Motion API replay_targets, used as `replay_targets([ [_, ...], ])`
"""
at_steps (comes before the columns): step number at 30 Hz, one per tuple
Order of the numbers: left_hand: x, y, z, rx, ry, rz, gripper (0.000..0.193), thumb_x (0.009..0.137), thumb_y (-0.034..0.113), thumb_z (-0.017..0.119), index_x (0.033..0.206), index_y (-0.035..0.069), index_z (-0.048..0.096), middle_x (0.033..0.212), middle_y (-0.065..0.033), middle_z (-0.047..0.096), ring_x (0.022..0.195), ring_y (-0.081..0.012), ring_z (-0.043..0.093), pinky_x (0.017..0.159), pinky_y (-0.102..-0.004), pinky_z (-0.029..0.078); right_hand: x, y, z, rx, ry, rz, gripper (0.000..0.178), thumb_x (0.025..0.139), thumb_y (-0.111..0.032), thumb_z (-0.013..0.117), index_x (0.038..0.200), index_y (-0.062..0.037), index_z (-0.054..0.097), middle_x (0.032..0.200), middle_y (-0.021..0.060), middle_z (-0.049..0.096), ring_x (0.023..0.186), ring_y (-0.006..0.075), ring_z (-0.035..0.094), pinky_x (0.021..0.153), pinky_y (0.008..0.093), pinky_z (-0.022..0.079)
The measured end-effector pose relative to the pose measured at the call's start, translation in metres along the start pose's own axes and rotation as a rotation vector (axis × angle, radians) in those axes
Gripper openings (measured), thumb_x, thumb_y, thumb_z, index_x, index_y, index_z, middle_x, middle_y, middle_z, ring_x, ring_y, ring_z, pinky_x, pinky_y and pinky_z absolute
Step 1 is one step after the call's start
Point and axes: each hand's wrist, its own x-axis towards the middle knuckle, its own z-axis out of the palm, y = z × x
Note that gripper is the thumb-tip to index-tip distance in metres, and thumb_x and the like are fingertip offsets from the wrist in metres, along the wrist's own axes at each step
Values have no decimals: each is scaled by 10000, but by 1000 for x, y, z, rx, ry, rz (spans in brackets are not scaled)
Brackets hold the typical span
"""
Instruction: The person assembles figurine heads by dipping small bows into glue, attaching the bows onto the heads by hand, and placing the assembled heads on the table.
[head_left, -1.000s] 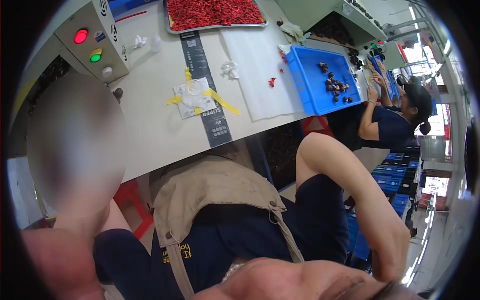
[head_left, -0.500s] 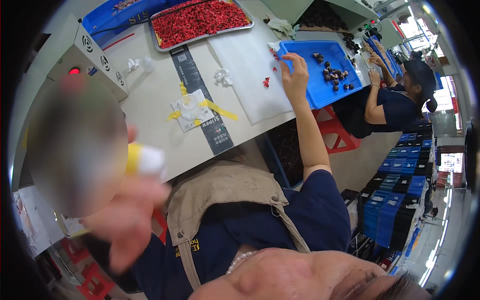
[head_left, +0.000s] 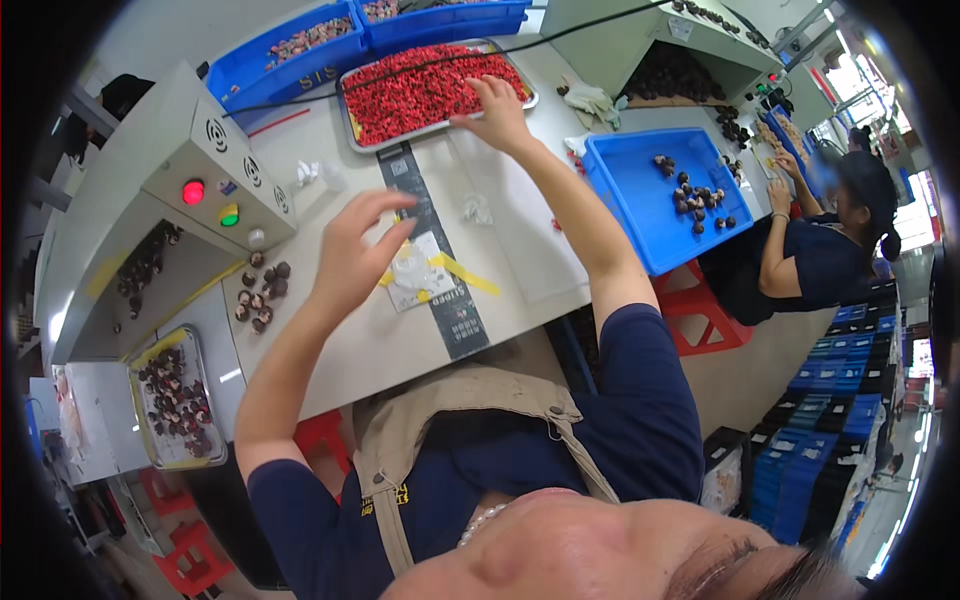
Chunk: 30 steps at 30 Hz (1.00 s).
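Note:
My left hand [head_left: 362, 245] hovers over the table, fingers apart and thumb spread, with nothing visible in it. Near its fingertips is a small clear round dish [head_left: 412, 273] on a white card, fixed with yellow tape. My right hand [head_left: 497, 118] reaches to the near right edge of a metal tray [head_left: 440, 127] heaped with small red pieces [head_left: 405, 95]. Its fingers are spread above the pieces; whether a fingertip touches them I cannot tell. Under my right forearm lies a white sheet [head_left: 520, 240]. A crumpled white tissue [head_left: 478, 209] rests between my hands.
On the right stands a blue tray [head_left: 640, 225] with several dark brown-and-white balls [head_left: 697, 197]. A grey machine [head_left: 215, 170] with red and green lights is at left, similar balls [head_left: 262, 290] beside it. A black cable [head_left: 590, 25] crosses above. A co-worker [head_left: 800, 250] sits at right.
My left hand, blurred and close to the camera before, has come down over the table. A blurred yellow-and-white thing near it is gone from view. My right hand moved from the blue tray's edge to the red pieces.

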Motion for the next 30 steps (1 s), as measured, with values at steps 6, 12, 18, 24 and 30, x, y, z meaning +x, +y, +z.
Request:
replay_targets([
  [6, 119, -135, 48, 691, 84, -26, 675, 736, 352, 717, 1301, 117, 432, 1345, -230, 343, 1180, -399, 421, 971, -477, 361, 31, -17, 59, -150, -138, 70, 913, 704, -697, 572, 1418, -195, 306, 1461, 180, 263, 1347, 434, 186, 1025, 620, 201],
  [12, 196, -174, 104, 627, 354, -256, 572, 832, 356, 609, 1297, 85, 414, 1299, -219, 386, 1127, -438, 433, 898, -529, 396, 53, -2, 64, -107, -41, 311, 684, 832, -619, 464, 1370, -210, 359, 1357, 179, 412, 1274, 397, 338, 956, 614, 275],
  [18, 253, -197, 125, 497, 599, -392, 438, 910, 333, 463, 1267, 82, 495, 1156, -211, 528, 1073, -398, 493, 896, -473, 422, 72, -9, 80, 55, 64, 346, 419, 847, -461, 565, 1136, -161, 601, 1095, 179, 544, 989, 370, 554, 785, 462, 488],
  [24, 281, -199, 134, 212, 623, -416, 512, 931, 469, 354, 1065, 75, 652, 1015, -191, 639, 963, -380, 587, 825, -467, 457, 85, 3, 94, 392, 200, 368, 342, 825, -385, 620, 958, -73, 664, 907, 152, 603, 932, 323, 554, 785, 432, 469],
  [30, 295, -186, 142, -258, 838, -265, 366, 889, 380, 572, 946, 42, 701, 891, -137, 682, 811, -238, 653, 753, -337, 499, 98, -2, 98, 822, 452, 457, 314, 853, -321, 639, 853, -9, 671, 752, 134, 656, 699, 186, 615, 631, 313, 482],
])
